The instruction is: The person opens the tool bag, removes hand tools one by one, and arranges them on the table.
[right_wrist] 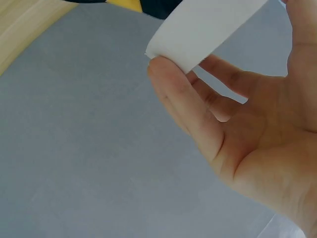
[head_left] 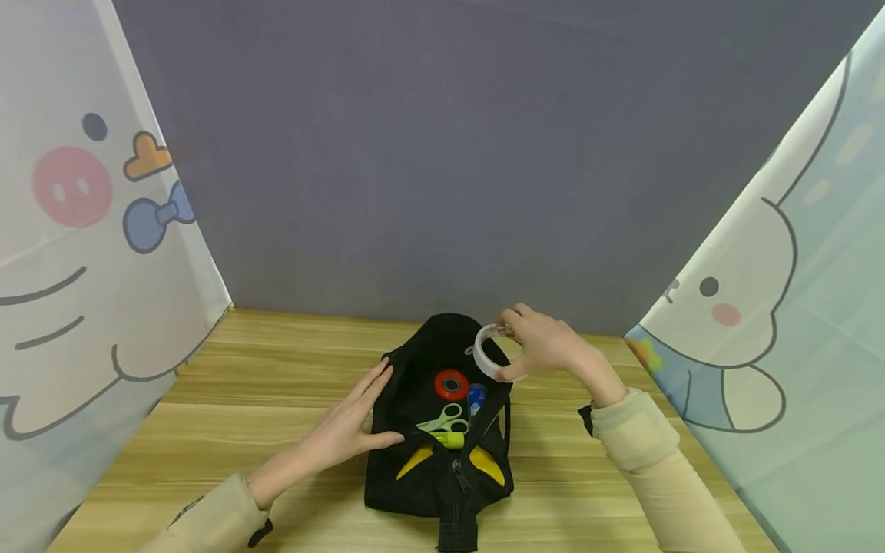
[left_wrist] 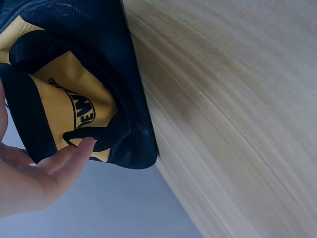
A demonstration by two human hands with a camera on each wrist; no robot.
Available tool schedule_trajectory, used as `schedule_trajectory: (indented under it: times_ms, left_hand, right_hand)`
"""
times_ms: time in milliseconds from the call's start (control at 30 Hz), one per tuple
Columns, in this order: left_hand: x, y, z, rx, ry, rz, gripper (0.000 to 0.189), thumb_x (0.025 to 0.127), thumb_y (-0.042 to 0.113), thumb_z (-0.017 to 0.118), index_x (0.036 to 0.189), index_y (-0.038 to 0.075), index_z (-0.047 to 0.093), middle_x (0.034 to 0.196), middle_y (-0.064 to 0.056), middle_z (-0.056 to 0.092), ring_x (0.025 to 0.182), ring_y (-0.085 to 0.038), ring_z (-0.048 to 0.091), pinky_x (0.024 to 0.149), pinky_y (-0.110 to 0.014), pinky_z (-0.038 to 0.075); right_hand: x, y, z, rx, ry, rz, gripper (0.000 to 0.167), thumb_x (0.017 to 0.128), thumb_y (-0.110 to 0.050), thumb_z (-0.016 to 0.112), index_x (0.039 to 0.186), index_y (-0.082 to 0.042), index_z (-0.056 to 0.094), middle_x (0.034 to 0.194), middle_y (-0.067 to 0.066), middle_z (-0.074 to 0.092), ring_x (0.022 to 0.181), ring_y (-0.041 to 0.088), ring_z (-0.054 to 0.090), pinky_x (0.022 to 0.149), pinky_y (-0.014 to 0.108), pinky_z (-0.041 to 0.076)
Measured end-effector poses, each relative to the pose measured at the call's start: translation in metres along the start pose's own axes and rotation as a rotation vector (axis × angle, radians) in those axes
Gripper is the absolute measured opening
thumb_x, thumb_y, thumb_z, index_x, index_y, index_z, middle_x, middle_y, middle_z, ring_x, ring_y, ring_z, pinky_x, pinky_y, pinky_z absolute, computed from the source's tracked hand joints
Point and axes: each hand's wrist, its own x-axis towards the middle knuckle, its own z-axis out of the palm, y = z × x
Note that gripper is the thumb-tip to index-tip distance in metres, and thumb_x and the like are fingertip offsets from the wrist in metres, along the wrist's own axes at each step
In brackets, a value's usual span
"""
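Note:
A black bag (head_left: 383, 484) with yellow panels lies unzipped on the wooden table. My left hand (head_left: 339, 430) rests along its left edge, fingers straight and thumb by the front of the opening. In the left wrist view, that hand's fingertips touch a yellow side panel (left_wrist: 74, 104) with dark lettering. My right hand (head_left: 549, 342) grips a white roll of tape (head_left: 482, 358) over the bag's right rear edge, thumb below and fingers above. Inside the bag lie a red ring-shaped roll (head_left: 440, 385), green scissors (head_left: 437, 422), a blue cylinder (head_left: 476, 398) and a yellow-green cylinder (head_left: 449, 440).
The wood-grain table (head_left: 276, 384) extends to both sides of the bag. A grey panel (head_left: 429, 169) rises behind it, and cartoon-printed sheets (head_left: 62, 307) stand at left and right. The bag's zipper pull (head_left: 459, 472) hangs at the front.

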Motion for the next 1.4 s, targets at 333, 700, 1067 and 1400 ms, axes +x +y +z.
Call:
schedule_trajectory:
  times_ms: [333, 700, 1067, 1400]
  left_hand:
    - [0.001, 0.000, 0.000, -0.020, -0.019, -0.013, 0.103, 0.084, 0.052, 0.075, 0.160, 0.011, 0.019, 0.168, -0.011, 0.014, 0.062, -0.002, 0.047, 0.047, -0.019, 0.034]
    - [0.004, 0.002, 0.001, -0.015, -0.025, -0.019, 0.103, 0.083, 0.051, 0.075, 0.160, 0.011, 0.019, 0.168, -0.011, 0.014, 0.052, -0.002, 0.039, 0.045, -0.019, 0.031]
    - [0.001, 0.000, 0.001, 0.007, 0.039, -0.006, 0.102, 0.081, 0.046, 0.079, 0.158, 0.007, 0.024, 0.166, -0.015, 0.020, 0.130, -0.039, 0.055, 0.073, -0.029, 0.054]
    - [0.002, 0.000, 0.001, 0.013, 0.042, 0.001, 0.102, 0.082, 0.049, 0.077, 0.158, 0.007, 0.025, 0.166, -0.015, 0.020, 0.130, -0.039, 0.055, 0.073, -0.030, 0.054]
  right_hand:
    - [-0.009, 0.024, 0.003, 0.027, 0.005, 0.034, 0.077, 0.071, -0.049, 0.082, 0.132, -0.011, 0.054, 0.119, 0.010, 0.056, 0.085, 0.020, 0.054, 0.063, 0.034, 0.043]
    - [-0.025, 0.045, 0.004, 0.030, 0.006, 0.083, 0.082, 0.071, -0.053, 0.082, 0.135, -0.009, 0.053, 0.125, 0.013, 0.056, 0.096, 0.026, 0.058, 0.070, 0.044, 0.048]
    - [-0.029, 0.060, 0.012, 0.061, -0.006, 0.096, 0.079, 0.074, -0.049, 0.081, 0.134, -0.006, 0.053, 0.120, 0.014, 0.056, 0.090, 0.023, 0.055, 0.072, 0.042, 0.049]
    - [-0.029, 0.072, 0.023, 0.089, -0.034, 0.140, 0.079, 0.072, -0.047, 0.082, 0.132, -0.003, 0.053, 0.121, 0.018, 0.055, 0.092, 0.026, 0.057, 0.077, 0.045, 0.051]
